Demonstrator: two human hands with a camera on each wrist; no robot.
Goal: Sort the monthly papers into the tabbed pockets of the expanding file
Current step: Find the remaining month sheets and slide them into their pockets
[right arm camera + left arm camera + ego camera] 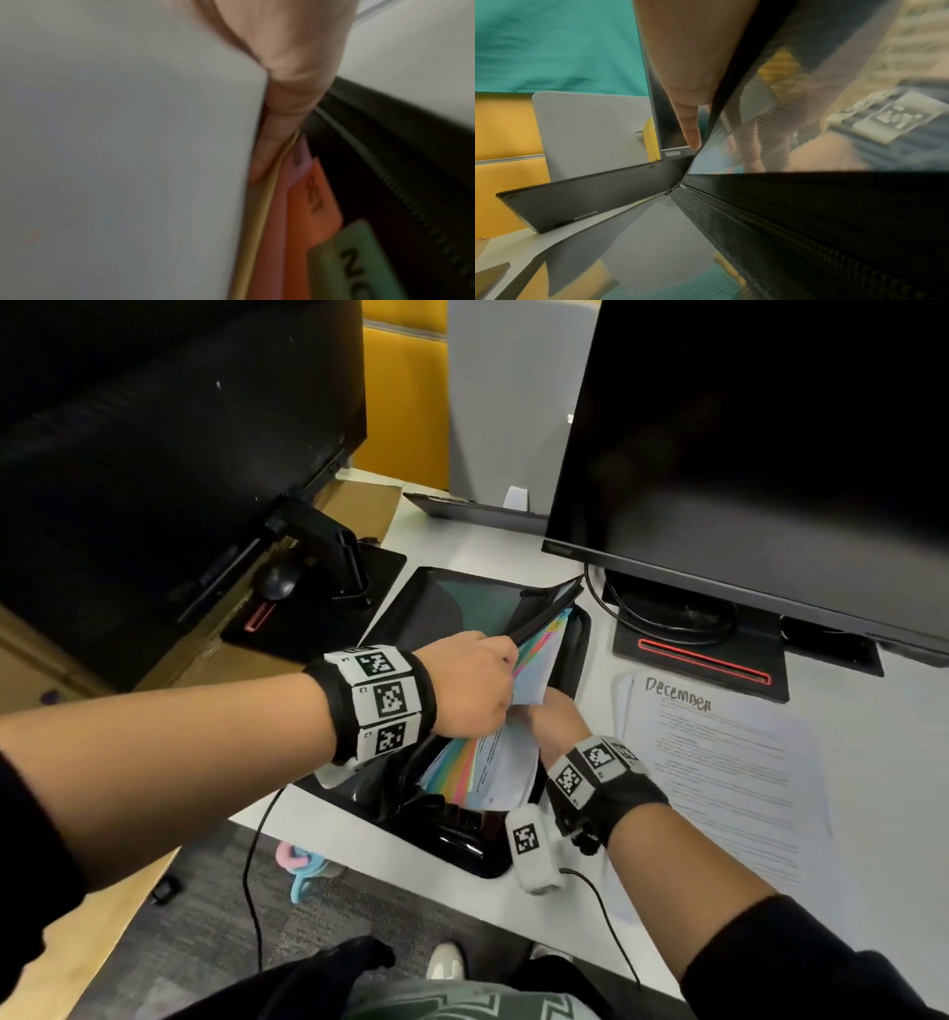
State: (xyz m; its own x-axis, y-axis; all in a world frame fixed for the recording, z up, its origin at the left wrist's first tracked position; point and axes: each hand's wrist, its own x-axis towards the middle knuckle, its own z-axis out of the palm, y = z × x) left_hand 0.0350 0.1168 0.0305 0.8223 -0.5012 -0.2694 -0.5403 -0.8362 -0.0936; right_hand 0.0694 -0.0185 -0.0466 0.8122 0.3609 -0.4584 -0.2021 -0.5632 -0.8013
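- The expanding file (441, 618) lies open on the white desk (873, 762), between the two monitor stands, its black zip edge toward the person.
- The left hand (470, 683) is curled round the file's raised black cover (547, 613), holding it up and away from the coloured dividers (539, 649).
- The right hand (557, 721) is tucked in among the pockets, fingers (290, 97) pinching a white sheet (128, 142) that stands part way down between the dividers; the left wrist view shows the same fingers dimly through the translucent cover.
- In the right wrist view the sheet sits just beside a thin yellow divider edge, with an orange tab reading roughly "OCT" (315, 196) and a green one beginning "NO" (354, 268) next to it. Which exact pocket the sheet is entering cannot be told.
- Several white papers already show among the pockets near the file's front edge, so much of the sorting looks done.
- A stack of printed sheets headed "December" (719, 762) lies flat on the desk just right of the file, unfiled.
- Judged from this, the task is well along: the sheet in hand needs seating fully, and at least the December paper remains.
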